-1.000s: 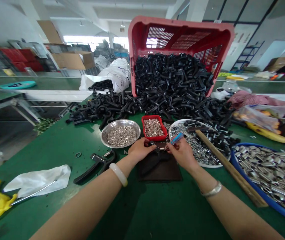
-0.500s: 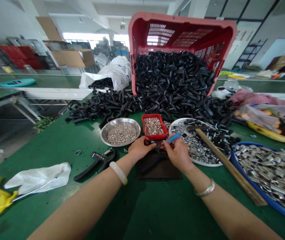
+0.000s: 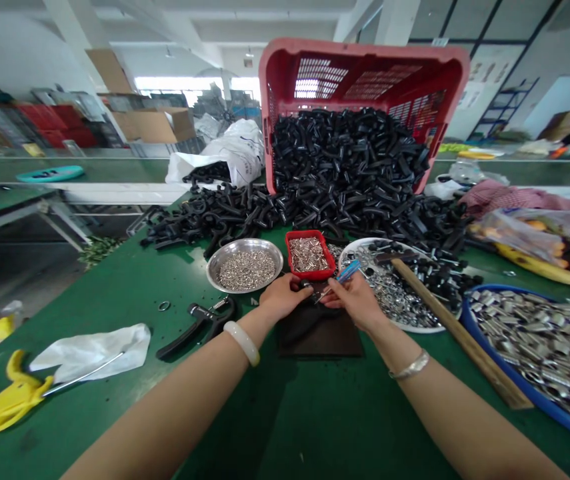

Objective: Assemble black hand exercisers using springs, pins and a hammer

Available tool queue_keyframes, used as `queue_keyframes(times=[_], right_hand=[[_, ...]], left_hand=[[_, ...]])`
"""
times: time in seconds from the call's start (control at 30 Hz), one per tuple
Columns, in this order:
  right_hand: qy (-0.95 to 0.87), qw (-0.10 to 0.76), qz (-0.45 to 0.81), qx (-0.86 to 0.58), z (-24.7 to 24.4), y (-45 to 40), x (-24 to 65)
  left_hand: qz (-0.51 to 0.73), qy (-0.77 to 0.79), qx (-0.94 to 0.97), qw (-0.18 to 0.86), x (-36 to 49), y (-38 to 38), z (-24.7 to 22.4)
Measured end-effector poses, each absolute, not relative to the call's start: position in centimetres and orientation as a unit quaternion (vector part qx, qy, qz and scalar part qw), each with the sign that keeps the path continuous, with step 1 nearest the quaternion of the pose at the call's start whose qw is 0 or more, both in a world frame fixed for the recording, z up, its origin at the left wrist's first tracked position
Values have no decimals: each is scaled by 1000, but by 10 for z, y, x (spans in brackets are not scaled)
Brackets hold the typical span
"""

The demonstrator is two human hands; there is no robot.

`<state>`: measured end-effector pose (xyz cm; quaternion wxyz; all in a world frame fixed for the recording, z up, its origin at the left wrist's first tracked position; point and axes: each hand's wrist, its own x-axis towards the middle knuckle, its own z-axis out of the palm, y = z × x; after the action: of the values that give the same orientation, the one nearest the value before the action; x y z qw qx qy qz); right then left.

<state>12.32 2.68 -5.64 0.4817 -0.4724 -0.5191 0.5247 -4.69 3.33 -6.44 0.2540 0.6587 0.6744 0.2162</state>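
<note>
My left hand (image 3: 282,295) is closed on a black plastic handle (image 3: 303,321), which lies over a flat dark plate (image 3: 335,339) on the bench. In my right hand (image 3: 357,301) is a slim blue-handled tool (image 3: 348,271), pinched between thumb and fingers. Its thin metal tip points down and left, close to the handle's upper end; whether they touch I cannot tell. Just beyond both hands stands a red tray (image 3: 309,273) of small metal pins. To the left, a steel bowl (image 3: 209,272) holds tiny metal pieces. A black hand grip with a spring (image 3: 197,327) lies beside my left forearm.
A hammer (image 3: 457,330) rests across a white basin (image 3: 427,329) of hardware. On the right is a blue basin (image 3: 507,380) of metal parts. Black handles (image 3: 345,207) spill from a red crate (image 3: 365,50). A yellow tool (image 3: 15,400) and white cloth (image 3: 97,350) lie left.
The blue-handled tool has tilted more upright, and its metal tip now shows below my right fingers. My left hand keeps its grip on the black handle. The view has shifted slightly.
</note>
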Motion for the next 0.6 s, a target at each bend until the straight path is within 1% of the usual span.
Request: queue_keyframes(times=[0.1, 0.17, 0.2, 0.27, 0.33, 0.37, 0.47, 0.53, 0.6], right_hand=[[-560, 536, 391, -496, -49, 48, 122], [-605, 533, 276, -523, -41, 69, 120], [-640, 493, 214, -549, -38, 81, 119], [-704, 354, 114, -605, -30, 102, 115], [-737, 225, 76, -633, -23, 117, 110], [-744, 189, 76, -637, -19, 121, 106], [-774, 153, 64, -611, -8, 122, 85], [-824, 124, 48, -551, -4, 115, 62], [-863, 95, 57, -492, -4, 107, 35]], left_hand=[[177, 685, 676, 207, -41, 24, -55], [168, 684, 693, 153, -38, 17, -47], [172, 681, 701, 124, -39, 15, -43], [182, 675, 711, 76, -46, 14, -35], [163, 690, 704, 46, -63, 21, -28], [136, 707, 693, 40, -74, 26, -25], [34, 746, 660, 75, -108, 44, -23], [10, 734, 670, 116, -123, 54, -26], [14, 720, 680, 136, -129, 58, -30]])
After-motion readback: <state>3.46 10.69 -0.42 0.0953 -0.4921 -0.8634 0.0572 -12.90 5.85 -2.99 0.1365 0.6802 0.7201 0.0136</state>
